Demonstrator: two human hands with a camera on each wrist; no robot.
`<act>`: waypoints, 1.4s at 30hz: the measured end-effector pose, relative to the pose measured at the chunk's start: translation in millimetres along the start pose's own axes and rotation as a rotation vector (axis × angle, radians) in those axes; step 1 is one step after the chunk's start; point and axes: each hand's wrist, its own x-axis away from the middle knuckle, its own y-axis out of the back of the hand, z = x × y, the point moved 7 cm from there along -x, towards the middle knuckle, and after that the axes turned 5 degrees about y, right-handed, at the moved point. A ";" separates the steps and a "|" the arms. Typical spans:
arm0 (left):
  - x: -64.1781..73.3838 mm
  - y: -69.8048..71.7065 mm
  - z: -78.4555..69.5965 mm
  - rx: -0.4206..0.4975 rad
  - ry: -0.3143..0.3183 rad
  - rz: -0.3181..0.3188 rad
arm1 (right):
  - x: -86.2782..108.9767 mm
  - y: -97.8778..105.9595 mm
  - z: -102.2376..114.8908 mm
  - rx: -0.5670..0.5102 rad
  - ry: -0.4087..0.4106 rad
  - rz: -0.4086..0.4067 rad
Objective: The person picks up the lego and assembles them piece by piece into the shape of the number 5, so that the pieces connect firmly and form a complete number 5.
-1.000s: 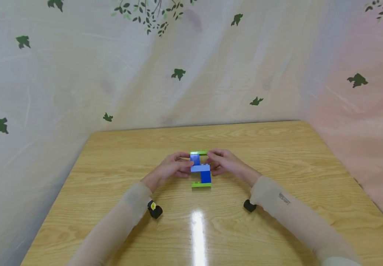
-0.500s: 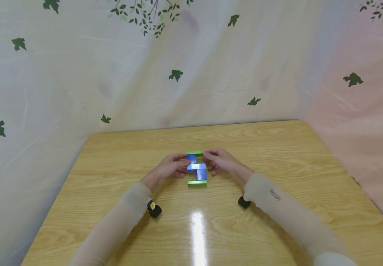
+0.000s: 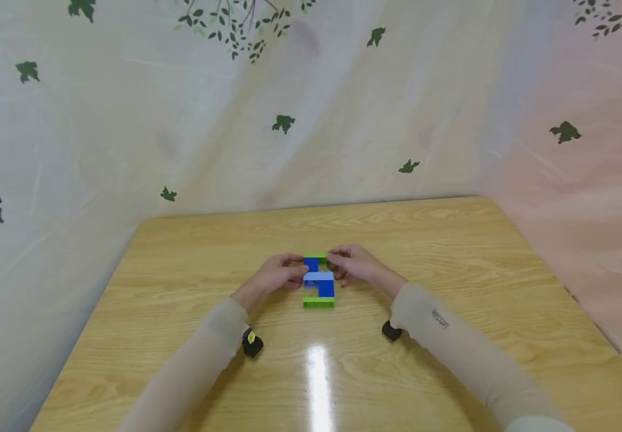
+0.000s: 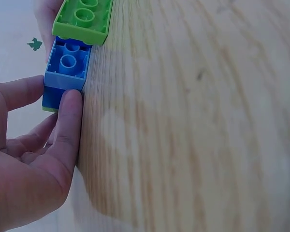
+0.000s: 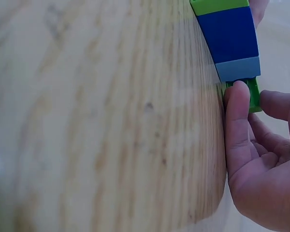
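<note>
Several toy building bricks are joined in a zigzag row in the head view: a near green brick [image 3: 319, 303], a dark blue brick [image 3: 326, 289], a light blue brick [image 3: 319, 276], a second dark blue brick [image 3: 311, 264] and a far green brick [image 3: 315, 256]. My left hand [image 3: 275, 275] pinches the far dark blue brick from the left, its thumb [image 4: 70, 108] just below the light blue brick [image 4: 66, 64]. On the other side, my right hand [image 3: 362, 264] grips the right end of the far green brick [image 5: 254, 94] between thumb and fingers. Hollow undersides show.
The bricks are over a wooden table [image 3: 208, 240], toward its far half. A pale cloth wall [image 3: 343, 150] with green leaf prints stands behind it. Black wrist cameras [image 3: 253, 344] hang below both sleeves.
The joined bricks have tilted, so the hollow underside of the near green brick now shows toward me. Both hands keep their hold; the view has shifted slightly.
</note>
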 end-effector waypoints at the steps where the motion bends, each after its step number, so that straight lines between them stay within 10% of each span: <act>1: -0.2 -0.4 0.4 0.002 -0.002 0.001 | 0.5 0.3 -0.2 0.000 -0.001 -0.002; 32: 7.2 5.5 -9.2 -0.016 0.013 0.036 | 2.6 -2.3 9.6 -0.016 -0.004 -0.040; 42: 46.2 44.3 -59.9 -0.366 -0.270 0.072 | 23.5 37.2 51.7 0.193 0.133 0.056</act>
